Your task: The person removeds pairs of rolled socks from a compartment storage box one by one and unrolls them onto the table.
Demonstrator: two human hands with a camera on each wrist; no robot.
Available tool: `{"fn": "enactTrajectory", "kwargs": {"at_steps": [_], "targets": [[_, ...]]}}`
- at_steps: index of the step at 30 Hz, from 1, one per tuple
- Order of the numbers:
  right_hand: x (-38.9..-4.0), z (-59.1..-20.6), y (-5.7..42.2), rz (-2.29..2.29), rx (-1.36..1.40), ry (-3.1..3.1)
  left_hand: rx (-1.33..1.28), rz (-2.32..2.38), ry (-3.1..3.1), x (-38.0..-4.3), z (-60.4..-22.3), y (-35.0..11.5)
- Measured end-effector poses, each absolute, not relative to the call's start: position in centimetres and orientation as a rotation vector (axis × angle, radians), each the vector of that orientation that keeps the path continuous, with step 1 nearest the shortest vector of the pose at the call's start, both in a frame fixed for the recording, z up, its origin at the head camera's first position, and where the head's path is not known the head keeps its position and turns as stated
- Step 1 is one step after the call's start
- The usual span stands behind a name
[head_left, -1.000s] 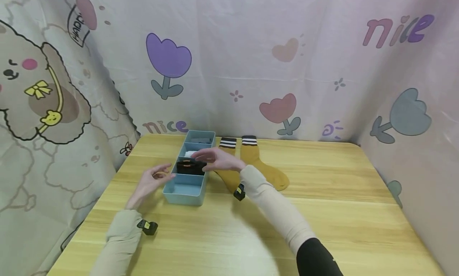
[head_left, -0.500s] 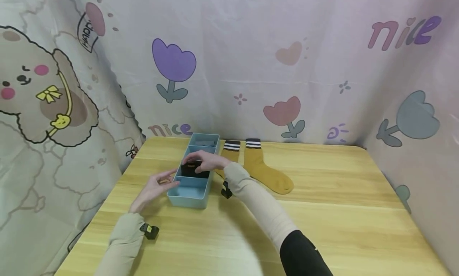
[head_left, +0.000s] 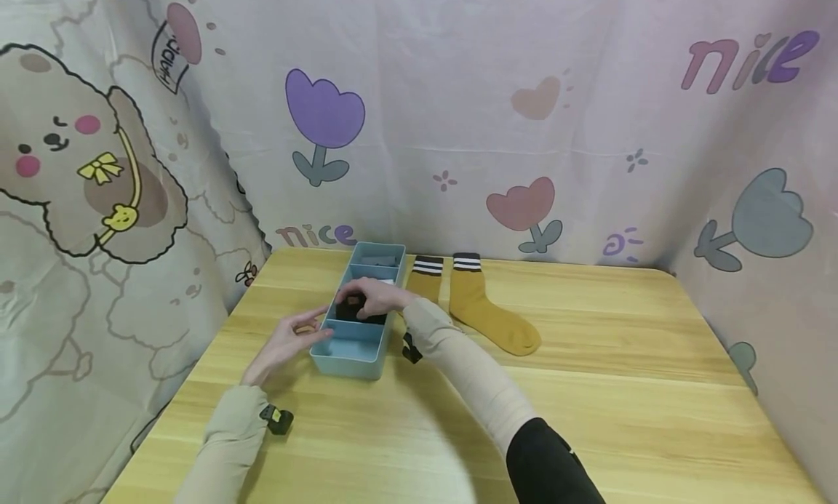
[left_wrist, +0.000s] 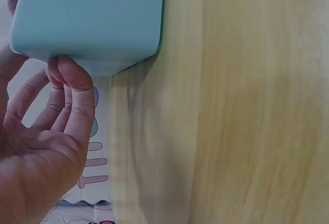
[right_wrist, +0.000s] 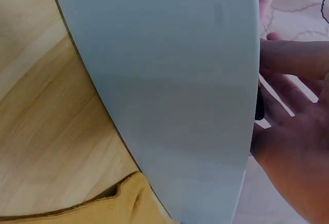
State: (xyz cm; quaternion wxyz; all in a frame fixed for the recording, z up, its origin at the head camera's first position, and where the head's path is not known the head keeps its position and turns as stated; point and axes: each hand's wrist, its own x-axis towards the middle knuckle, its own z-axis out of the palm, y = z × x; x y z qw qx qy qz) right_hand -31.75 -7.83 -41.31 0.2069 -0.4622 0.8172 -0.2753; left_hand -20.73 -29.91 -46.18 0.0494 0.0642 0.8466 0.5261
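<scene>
A pale blue box (head_left: 353,371) with several compartments stands on the table. My left hand (head_left: 288,340) holds its left wall near the front, thumb over the rim; in the left wrist view the fingertips (left_wrist: 77,75) press the outer side. My right hand (head_left: 376,297) reaches into the compartment behind the front one, thumb and fingers on either side of a black folded bundle (head_left: 347,309) with a small tan mark. In the right wrist view the box wall hides most of the bundle, and only a dark edge (right_wrist: 259,105) shows beside the fingers.
A grey folded item (head_left: 380,260) lies in the box's far compartment, and a bit of white shows behind my right hand. Two mustard socks (head_left: 494,324) with striped cuffs lie right of the box. A printed curtain (head_left: 419,126) hangs behind the wooden table (head_left: 589,388).
My right hand has moved left and down from above the box onto the black bundle. My left hand has come in to the box's left rim. The head view has shifted slightly.
</scene>
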Motion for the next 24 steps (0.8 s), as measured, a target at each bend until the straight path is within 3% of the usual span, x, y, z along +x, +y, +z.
{"fn": "enactTrajectory", "kwargs": {"at_steps": [24], "targets": [[-31.61, -42.06, -8.61, -0.537, -1.295, 2.329, 0.189, 1.645, 2.538, -20.66, -45.85, -29.8]]}}
